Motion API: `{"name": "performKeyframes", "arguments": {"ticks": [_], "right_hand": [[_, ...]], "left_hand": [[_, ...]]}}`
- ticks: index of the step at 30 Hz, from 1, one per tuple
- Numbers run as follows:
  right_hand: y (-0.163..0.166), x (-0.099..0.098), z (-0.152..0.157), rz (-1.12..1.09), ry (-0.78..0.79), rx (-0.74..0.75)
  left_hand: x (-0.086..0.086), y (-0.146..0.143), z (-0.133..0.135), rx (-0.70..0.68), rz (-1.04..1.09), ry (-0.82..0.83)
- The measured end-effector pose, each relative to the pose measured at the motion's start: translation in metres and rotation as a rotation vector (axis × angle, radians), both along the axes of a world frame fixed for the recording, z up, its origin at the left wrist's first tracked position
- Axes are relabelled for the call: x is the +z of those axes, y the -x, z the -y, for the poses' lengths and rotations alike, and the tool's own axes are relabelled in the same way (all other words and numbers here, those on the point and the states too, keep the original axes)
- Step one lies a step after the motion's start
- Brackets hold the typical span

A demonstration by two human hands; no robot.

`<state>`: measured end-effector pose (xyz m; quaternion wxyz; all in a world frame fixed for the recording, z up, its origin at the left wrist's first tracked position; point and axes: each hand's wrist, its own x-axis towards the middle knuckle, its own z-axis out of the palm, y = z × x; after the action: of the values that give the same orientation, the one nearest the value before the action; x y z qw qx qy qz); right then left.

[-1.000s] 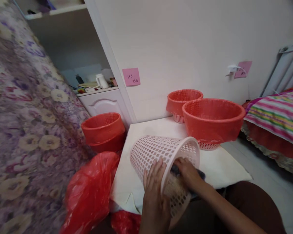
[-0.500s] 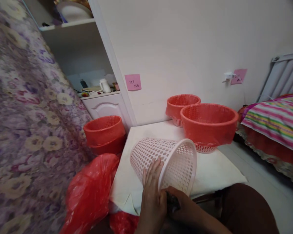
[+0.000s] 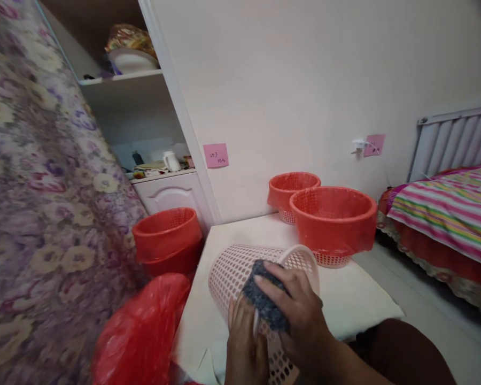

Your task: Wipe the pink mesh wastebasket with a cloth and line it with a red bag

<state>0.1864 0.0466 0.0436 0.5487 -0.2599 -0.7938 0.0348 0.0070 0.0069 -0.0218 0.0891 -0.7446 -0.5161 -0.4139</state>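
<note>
A pale pink perforated plastic basket (image 3: 234, 270) lies on its side on the white table (image 3: 356, 297), mouth facing me. My left hand (image 3: 243, 345) lies flat against the basket's outer wall near the rim, fingers together. My right hand (image 3: 300, 315) presses a dark grey cloth (image 3: 261, 299) onto the outside of the basket near the rim, fingers curled over the cloth.
Two red-lined baskets (image 3: 332, 222) (image 3: 291, 192) stand at the table's far side by the wall. Red baskets (image 3: 168, 238) are stacked on the floor at left, with a red plastic bag (image 3: 140, 331) nearer me. Floral fabric at left, a striped bed (image 3: 449, 208) at right.
My right hand came out of the basket's mouth with the grey cloth, dipped below the rim, and now rests on top of the outer wall. The view tilted upward.
</note>
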Motion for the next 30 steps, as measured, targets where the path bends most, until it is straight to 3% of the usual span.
{"name": "performKeyframes", "arguments": {"ticks": [3, 7, 10, 13, 16, 18, 20, 23, 25, 27, 30], "right_hand": [[0.009, 0.01, -0.006, 0.067, 0.031, 0.018], [-0.009, 0.002, -0.034, -0.049, 0.109, -0.002], [-0.028, -0.017, -0.064, -0.28, 0.32, -0.031], [-0.045, -0.046, -0.089, -0.544, 0.594, -0.064], [-0.056, -0.071, -0.099, -0.62, 0.705, -0.119], [-0.058, -0.074, -0.099, -0.645, 0.714, -0.112], [-0.055, -0.061, -0.096, -0.644, 0.669, -0.07], [-0.042, -0.022, -0.086, -0.552, 0.571, 0.051], [-0.029, 0.006, -0.074, -0.392, 0.499, 0.17], [-0.014, 0.026, -0.058, -0.128, 0.326, 0.254], [0.003, 0.035, -0.035, 0.099, 0.139, 0.272]], "left_hand": [[-0.003, 0.003, 0.002, -0.02, 0.003, 0.024], [0.007, -0.002, 0.008, -0.091, 0.041, 0.116], [0.004, -0.003, 0.01, -0.091, 0.07, 0.123], [-0.013, 0.002, 0.01, -0.074, 0.102, 0.019], [-0.029, 0.01, 0.012, -0.071, 0.084, -0.094], [-0.03, 0.014, 0.017, -0.059, 0.071, -0.122], [-0.021, 0.016, 0.023, -0.023, 0.063, -0.091], [0.001, 0.015, 0.029, 0.025, 0.073, 0.066], [0.013, 0.013, 0.028, -0.006, 0.085, 0.13], [0.018, 0.011, 0.024, -0.04, 0.104, 0.141], [0.019, 0.01, 0.017, -0.069, 0.15, 0.121]]}}
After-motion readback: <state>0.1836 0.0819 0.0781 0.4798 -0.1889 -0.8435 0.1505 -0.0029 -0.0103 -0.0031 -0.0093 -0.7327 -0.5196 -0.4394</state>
